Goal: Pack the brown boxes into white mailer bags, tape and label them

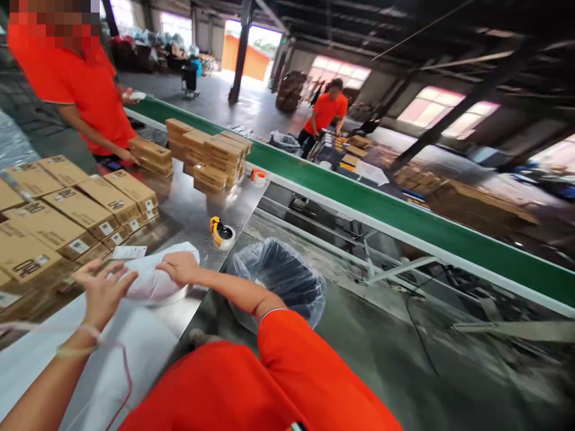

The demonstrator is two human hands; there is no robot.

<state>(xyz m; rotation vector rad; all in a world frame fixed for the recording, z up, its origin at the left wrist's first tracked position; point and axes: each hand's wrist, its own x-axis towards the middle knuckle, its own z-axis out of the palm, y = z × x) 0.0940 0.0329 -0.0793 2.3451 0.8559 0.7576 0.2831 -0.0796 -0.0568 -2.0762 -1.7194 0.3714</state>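
A white wrapped package (150,284) lies near the edge of the metal table (188,206). My right hand (179,268) grips its top from the right, fingers curled into the wrapping. To the left, my left hand (102,287) is raised beside the package with its fingers apart, and I see nothing held in it. Under that hand a stack of white bags or sheets (144,329) covers the near part of the table. A white paper slip (129,252) lies just behind the package. A pink cord hangs by my left wrist.
Stacked brown boxes (67,215) fill the left side, with more boxes (215,152) farther back. A tape dispenser (222,233) sits near the table's edge. Below stands a plastic-lined bin (278,275). A green conveyor (336,182) crosses behind. A co-worker (85,96) handles boxes at left; another person (327,114) stands beyond.
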